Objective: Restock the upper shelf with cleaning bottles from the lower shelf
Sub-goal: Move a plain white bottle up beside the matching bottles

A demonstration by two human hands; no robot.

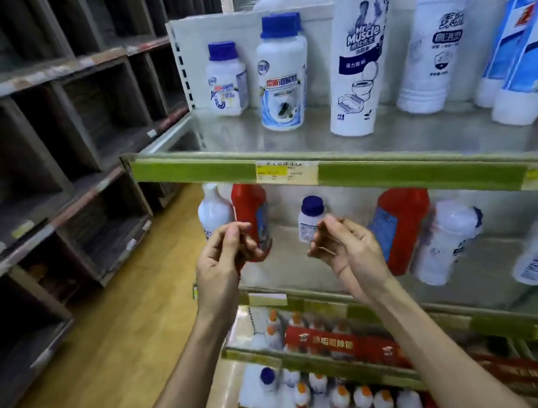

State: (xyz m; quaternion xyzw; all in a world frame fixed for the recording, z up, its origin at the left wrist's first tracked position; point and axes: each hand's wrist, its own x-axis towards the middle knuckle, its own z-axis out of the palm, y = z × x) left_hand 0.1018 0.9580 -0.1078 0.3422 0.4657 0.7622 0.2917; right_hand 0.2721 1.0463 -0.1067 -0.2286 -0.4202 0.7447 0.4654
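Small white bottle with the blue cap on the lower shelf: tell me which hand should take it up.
Right. The right hand hangs open directly in front of the small white blue-capped bottle, fingers almost at it. The left hand is farther off, before the red bottle.

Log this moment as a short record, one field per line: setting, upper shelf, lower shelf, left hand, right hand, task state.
setting: shop aisle, green-edged shelf unit, wooden floor
upper shelf: white bottles standing upright, including two blue-capped jars and a tall white bottle
lower shelf: small blue-capped jar, red bottle, more white and red bottles
left hand: empty, fingers curled, in front of the red bottle
right hand: empty, open, just before the small jar
task state: nothing held yet
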